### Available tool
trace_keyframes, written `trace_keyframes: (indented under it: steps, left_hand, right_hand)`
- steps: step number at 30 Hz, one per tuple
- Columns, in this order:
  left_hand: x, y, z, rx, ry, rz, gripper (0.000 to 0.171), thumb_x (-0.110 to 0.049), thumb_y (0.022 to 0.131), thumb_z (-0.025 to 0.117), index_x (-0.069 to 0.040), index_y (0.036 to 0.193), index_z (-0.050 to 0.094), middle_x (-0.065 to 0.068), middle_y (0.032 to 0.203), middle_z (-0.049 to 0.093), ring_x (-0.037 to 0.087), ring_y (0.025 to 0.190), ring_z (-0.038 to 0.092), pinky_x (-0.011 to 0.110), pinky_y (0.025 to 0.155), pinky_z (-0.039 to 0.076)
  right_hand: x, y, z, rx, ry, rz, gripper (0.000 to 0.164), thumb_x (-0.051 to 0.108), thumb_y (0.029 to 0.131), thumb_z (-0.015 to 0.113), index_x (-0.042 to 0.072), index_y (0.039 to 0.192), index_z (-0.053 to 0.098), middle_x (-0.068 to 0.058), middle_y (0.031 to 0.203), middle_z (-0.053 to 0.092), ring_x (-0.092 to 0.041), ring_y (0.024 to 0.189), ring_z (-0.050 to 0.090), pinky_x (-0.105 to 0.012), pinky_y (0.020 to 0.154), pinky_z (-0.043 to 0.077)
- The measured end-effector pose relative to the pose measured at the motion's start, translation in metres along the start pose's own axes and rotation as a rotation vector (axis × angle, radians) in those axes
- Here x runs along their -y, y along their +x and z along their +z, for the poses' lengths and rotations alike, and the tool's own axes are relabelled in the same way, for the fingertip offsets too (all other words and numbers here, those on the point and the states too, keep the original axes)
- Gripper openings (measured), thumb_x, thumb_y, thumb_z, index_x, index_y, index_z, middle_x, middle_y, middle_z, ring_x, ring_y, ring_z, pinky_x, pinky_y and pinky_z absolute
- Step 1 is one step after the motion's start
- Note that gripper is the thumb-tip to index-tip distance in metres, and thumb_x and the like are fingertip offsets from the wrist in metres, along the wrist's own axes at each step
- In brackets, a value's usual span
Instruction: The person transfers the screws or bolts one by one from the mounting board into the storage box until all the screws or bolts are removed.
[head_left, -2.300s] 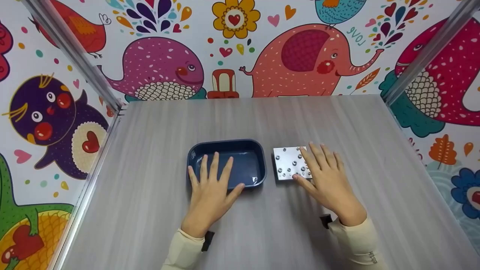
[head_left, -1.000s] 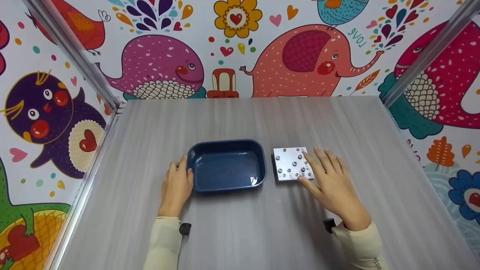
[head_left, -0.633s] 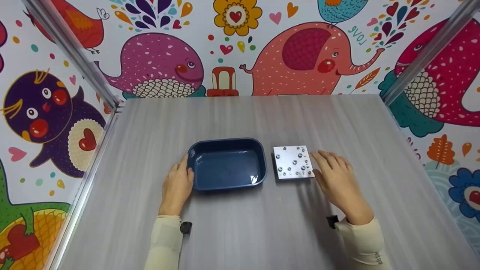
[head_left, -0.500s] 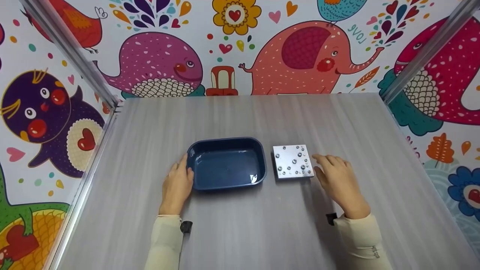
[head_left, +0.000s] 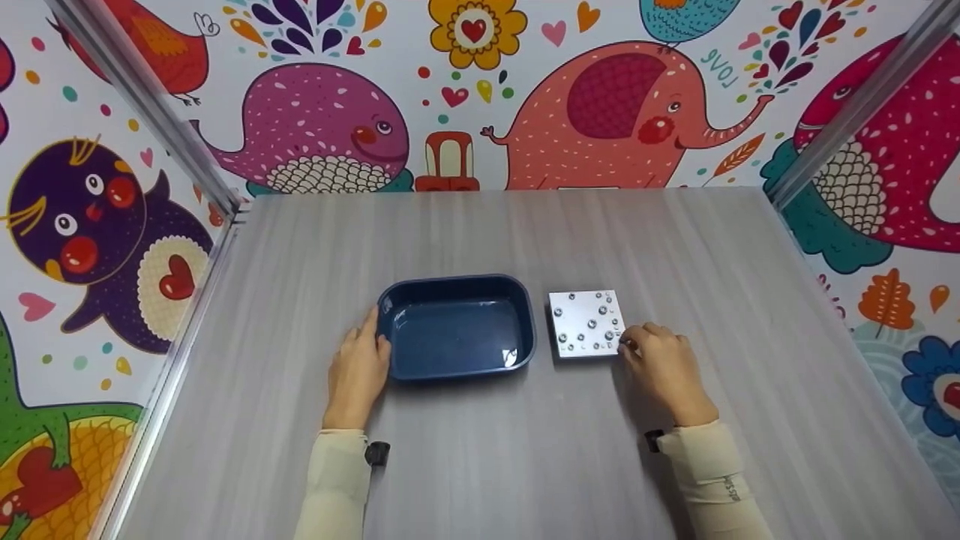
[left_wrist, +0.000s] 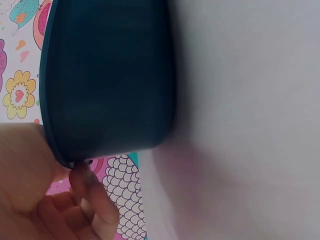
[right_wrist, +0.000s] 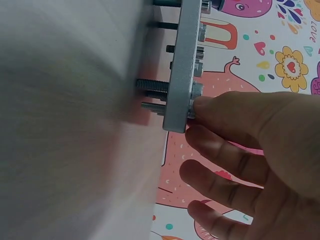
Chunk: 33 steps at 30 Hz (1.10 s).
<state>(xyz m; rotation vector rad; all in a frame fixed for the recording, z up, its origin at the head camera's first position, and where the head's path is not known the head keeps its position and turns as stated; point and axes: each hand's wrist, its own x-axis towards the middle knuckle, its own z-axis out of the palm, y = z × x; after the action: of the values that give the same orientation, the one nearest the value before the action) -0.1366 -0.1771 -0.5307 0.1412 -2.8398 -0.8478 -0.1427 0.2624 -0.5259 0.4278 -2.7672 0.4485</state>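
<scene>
My left hand [head_left: 355, 375] grips the left end of a dark blue rectangular tray [head_left: 457, 337], which has nothing in it. In the left wrist view the fingertips pinch the rim of the tray [left_wrist: 107, 85]. Right of the tray is a square silver metal plate [head_left: 581, 311] with several socket-head screws of various sizes. At its near right corner, my right hand [head_left: 664, 367] pinches a screw head between thumb and index finger. The right wrist view shows the plate [right_wrist: 179, 75] edge-on, threaded screw shanks [right_wrist: 152, 84] sticking out below it; the fingertips partly hide the pinched screw.
Both things rest on a grey wood-grain table [head_left: 465, 465]. Cartoon-printed walls [head_left: 450, 97] stand at the back and both sides, with metal posts [head_left: 150, 112] at the corners. A dark wrist-worn piece [head_left: 377, 453] shows at the left cuff.
The left hand came from over the tray to its left end and has stayed there. The right hand drew back from the plate, then closed thumb and index finger on a corner screw.
</scene>
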Motion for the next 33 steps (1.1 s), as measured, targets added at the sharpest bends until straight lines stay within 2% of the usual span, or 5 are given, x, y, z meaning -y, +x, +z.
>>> trace_keyframes:
  steps: [5, 11, 20, 26, 33]
  left_hand:
    - [0.0, -0.001, 0.0, -0.001, 0.004, 0.0, 0.052, -0.012, 0.1, 0.056, -0.005, 0.15, 0.046, 0.026, 0.102, 0.062, 0.037, 0.07, 0.059, 0.055, 0.063, 0.049]
    - [-0.001, -0.001, 0.001, 0.001, 0.027, 0.008, 0.052, -0.012, 0.1, 0.054, -0.005, 0.151, 0.044, 0.026, 0.101, 0.062, 0.034, 0.065, 0.056, 0.053, 0.06, 0.048]
    - [-0.001, -0.001, 0.001, 0.001, 0.016, 0.0, 0.052, -0.011, 0.1, 0.054, -0.005, 0.151, 0.044, 0.028, 0.106, 0.062, 0.039, 0.072, 0.06, 0.056, 0.064, 0.05]
    - [-0.001, -0.001, 0.001, -0.008, 0.021, 0.003, 0.052, -0.011, 0.1, 0.054, -0.005, 0.151, 0.045, 0.028, 0.105, 0.062, 0.04, 0.073, 0.061, 0.056, 0.064, 0.05]
    - [-0.002, -0.002, 0.002, -0.012, 0.023, -0.009, 0.052, -0.012, 0.1, 0.055, -0.006, 0.151, 0.045, 0.029, 0.107, 0.062, 0.043, 0.075, 0.062, 0.058, 0.065, 0.049]
  right_hand:
    - [0.0, 0.001, 0.001, -0.009, -0.02, -0.003, 0.01, 0.003, 0.08, 0.079, 0.005, 0.085, 0.07, -0.009, 0.081, 0.066, -0.035, 0.074, 0.063, -0.055, 0.064, 0.046]
    - [0.001, 0.0, 0.002, 0.021, -0.037, 0.02, 0.007, 0.002, 0.085, 0.074, 0.003, 0.088, 0.068, -0.012, 0.084, 0.064, -0.038, 0.08, 0.063, -0.056, 0.068, 0.046]
    - [0.007, -0.001, -0.007, 0.047, -0.023, 0.058, 0.008, 0.004, 0.087, 0.073, 0.003, 0.091, 0.066, -0.012, 0.088, 0.063, -0.038, 0.085, 0.062, -0.057, 0.073, 0.044]
    - [0.011, 0.001, -0.018, 0.006, -0.016, 0.043, 0.014, 0.003, 0.082, 0.076, 0.003, 0.091, 0.065, -0.012, 0.086, 0.063, -0.038, 0.084, 0.061, -0.056, 0.073, 0.043]
    - [0.015, 0.003, -0.024, -0.087, -0.039, -0.017, 0.01, 0.0, 0.083, 0.074, 0.001, 0.089, 0.066, -0.012, 0.08, 0.062, -0.037, 0.076, 0.061, -0.054, 0.068, 0.044]
